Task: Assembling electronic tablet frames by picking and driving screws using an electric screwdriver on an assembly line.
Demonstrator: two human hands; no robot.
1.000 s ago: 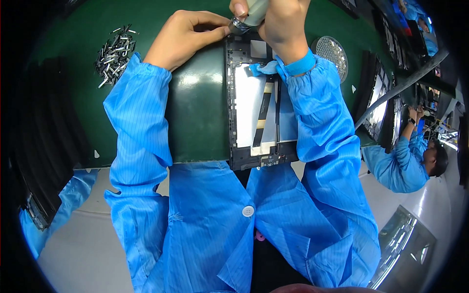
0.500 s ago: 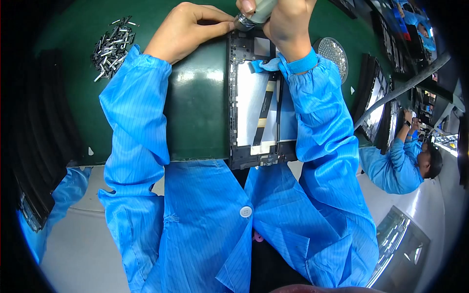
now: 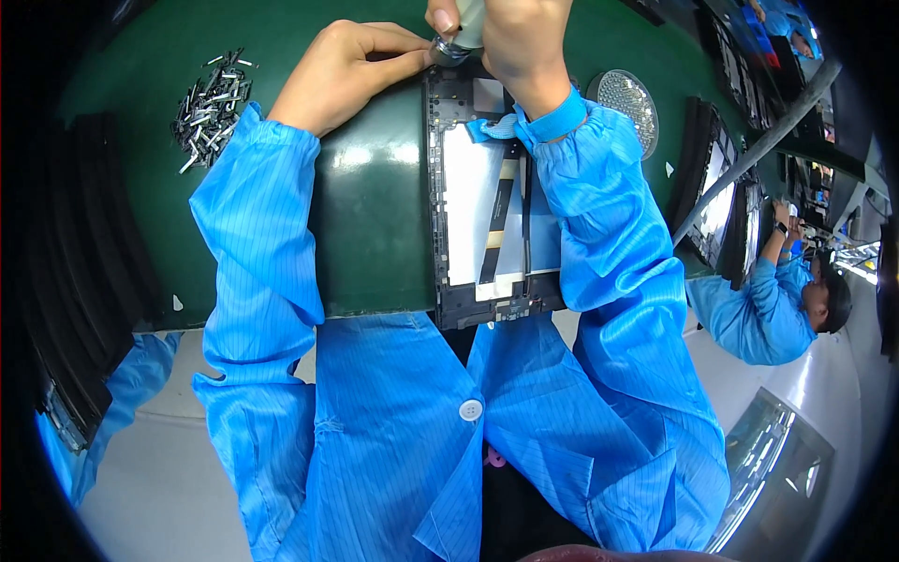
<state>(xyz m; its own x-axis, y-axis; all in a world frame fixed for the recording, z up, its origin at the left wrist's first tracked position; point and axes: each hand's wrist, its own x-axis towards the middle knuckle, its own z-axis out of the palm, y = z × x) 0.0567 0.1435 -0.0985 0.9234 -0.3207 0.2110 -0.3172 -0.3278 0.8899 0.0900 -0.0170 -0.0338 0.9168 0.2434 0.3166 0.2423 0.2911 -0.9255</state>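
A tablet-like panel [image 3: 471,206] with a black frame and silver inner plate lies lengthwise in front of me, its near end at the table edge. My right hand [image 3: 526,42] is wrapped round a pale, thick-bodied electric screwdriver [image 3: 453,47] with a silver collar. The collar sits at the panel's far left corner; its tip is hidden. Beside the collar, my left hand [image 3: 361,67] has thumb and forefinger pinched together, and whatever they may hold cannot be made out. A blue wrist strap [image 3: 557,116] circles my right wrist, its loose end hanging over the panel.
A heap of small black and silver parts [image 3: 212,110] lies on the green table [image 3: 370,225] at left. Right of my wrist stands a round dish [image 3: 626,110]. Dark panels [image 3: 716,192] are stacked at right, black strips [image 3: 84,215] at far left. A co-worker [image 3: 773,314] sits at right.
The whole view has shifted slightly. Both hands and the screwdriver stay at the panel's far left corner with almost the same hold.
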